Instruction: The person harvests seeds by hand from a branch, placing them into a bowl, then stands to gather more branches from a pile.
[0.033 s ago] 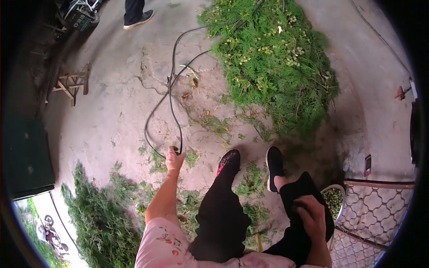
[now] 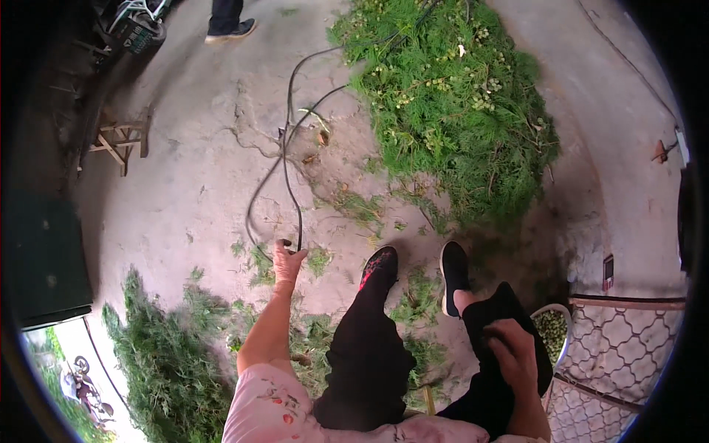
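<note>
My left hand (image 2: 286, 264) reaches out low over the floor, its fingers closed around the bend of a black cable (image 2: 289, 151). The cable makes a long loop from my fingers and crosses itself farther off, then runs to a big heap of green leafy cuttings (image 2: 450, 111). Dark marks show on the fingertips. My right hand (image 2: 515, 354) is above my right leg, its fingers curled inward; I see nothing in it. Close to its right stands a white-rimmed container (image 2: 567, 325) with small green fruits or seed cones inside.
Another pile of green branches (image 2: 166, 354) lies at the near left, with loose sprigs around my feet. A small wooden stool (image 2: 122, 140) stands at the left. Another person's foot (image 2: 231, 32) is at the top left. A phone-like object (image 2: 608, 272) lies at the right, beside patterned tiles (image 2: 620, 354).
The near end of the cable loop has shifted slightly right and narrowed at my left hand. My right hand stays in place.
</note>
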`<state>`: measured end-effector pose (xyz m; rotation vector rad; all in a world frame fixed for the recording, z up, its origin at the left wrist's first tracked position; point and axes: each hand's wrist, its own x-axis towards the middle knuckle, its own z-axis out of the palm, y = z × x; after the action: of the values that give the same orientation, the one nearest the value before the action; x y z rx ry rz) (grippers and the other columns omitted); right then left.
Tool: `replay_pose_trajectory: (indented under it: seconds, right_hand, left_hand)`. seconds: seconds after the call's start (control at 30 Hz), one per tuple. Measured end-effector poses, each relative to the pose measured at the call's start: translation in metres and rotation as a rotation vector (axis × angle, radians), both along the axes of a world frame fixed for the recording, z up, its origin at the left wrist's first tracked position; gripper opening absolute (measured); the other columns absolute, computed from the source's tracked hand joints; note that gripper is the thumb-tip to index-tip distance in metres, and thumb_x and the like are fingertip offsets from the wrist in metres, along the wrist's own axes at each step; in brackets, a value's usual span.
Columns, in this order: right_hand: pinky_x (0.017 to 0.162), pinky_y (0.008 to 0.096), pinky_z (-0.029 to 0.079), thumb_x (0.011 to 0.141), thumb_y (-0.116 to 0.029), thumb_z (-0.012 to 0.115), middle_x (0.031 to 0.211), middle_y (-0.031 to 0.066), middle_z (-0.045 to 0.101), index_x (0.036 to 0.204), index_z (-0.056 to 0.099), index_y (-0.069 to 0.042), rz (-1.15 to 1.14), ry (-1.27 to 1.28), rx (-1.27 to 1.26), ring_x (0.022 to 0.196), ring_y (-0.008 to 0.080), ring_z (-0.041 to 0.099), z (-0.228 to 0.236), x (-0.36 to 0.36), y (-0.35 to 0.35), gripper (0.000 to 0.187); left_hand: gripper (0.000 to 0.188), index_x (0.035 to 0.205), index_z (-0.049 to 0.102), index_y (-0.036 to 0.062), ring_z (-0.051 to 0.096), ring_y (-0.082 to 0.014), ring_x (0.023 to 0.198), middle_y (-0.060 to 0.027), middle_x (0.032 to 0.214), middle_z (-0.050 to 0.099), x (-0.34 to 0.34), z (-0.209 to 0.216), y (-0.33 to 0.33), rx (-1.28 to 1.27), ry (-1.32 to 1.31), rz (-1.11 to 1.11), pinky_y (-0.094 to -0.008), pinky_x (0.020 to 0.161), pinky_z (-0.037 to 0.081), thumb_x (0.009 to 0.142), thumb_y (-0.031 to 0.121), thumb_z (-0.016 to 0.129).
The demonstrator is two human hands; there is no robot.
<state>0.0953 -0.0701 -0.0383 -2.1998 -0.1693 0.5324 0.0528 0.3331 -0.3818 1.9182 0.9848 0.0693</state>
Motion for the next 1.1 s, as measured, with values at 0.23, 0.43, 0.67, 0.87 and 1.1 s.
replay_pose_trajectory:
  seconds: [0.23,0.43,0.67,0.87,1.1]
  right_hand:
    - [0.073,0.0287,0.043,0.075,-0.004,0.055,0.093,0.0151,0.057,0.098,0.054,0.002,0.172,-0.061,0.082,0.082,0.0253,0.057,-0.022,-0.004,0.022,0.023]
    - [0.073,0.027,0.047,0.08,-0.014,0.056,0.09,0.0075,0.059,0.102,0.052,0.001,-0.217,0.457,0.723,0.085,0.0177,0.058,-0.067,0.014,0.077,0.026]
    - [0.071,0.0349,0.048,0.08,-0.038,0.056,0.095,0.0132,0.05,0.112,0.041,-0.003,0.152,-0.002,0.417,0.089,0.026,0.055,-0.188,0.056,0.126,0.049]
    - [0.093,0.0607,0.024,0.068,-0.067,0.05,0.131,0.0307,0.019,0.135,0.006,-0.012,-0.389,0.795,0.77,0.119,0.0459,0.026,-0.086,0.041,0.195,0.097]
    - [0.088,0.0655,0.026,0.072,-0.063,0.05,0.133,0.0285,0.016,0.135,0.008,-0.014,-0.546,0.917,1.029,0.117,0.0488,0.026,-0.044,0.012,0.246,0.09]
  left_hand:
    - [0.017,0.092,0.061,0.0026,0.034,-0.0025,0.045,0.0061,0.056,0.043,-0.01,0.26,-0.023,-0.328,-0.466,0.153,-0.0184,0.04,0.026,0.079,0.013,0.057]
    - [0.019,0.092,0.058,-0.0045,0.031,-0.0027,0.042,0.0029,0.054,0.044,-0.064,0.365,-0.053,-0.127,-0.809,0.215,-0.0168,0.037,0.022,0.08,0.01,0.055]
    - [0.023,0.089,0.056,-0.0073,0.029,-0.004,0.035,-0.0017,0.048,0.043,-0.125,0.448,-0.062,-0.079,-1.227,-0.01,-0.0188,0.033,0.018,0.079,0.014,0.057]
    - [0.012,0.08,0.056,0.0003,0.044,-0.01,0.056,-0.0049,0.069,0.05,-0.157,0.476,-0.083,0.803,-0.978,-0.095,-0.0217,0.047,0.033,0.077,0.012,0.056]
    - [0.034,0.067,0.063,0.0021,0.058,-0.0237,0.055,-0.0118,0.059,0.059,-0.19,0.488,-0.108,-0.025,-0.981,-0.531,-0.0333,0.056,0.046,0.072,0.036,0.067]
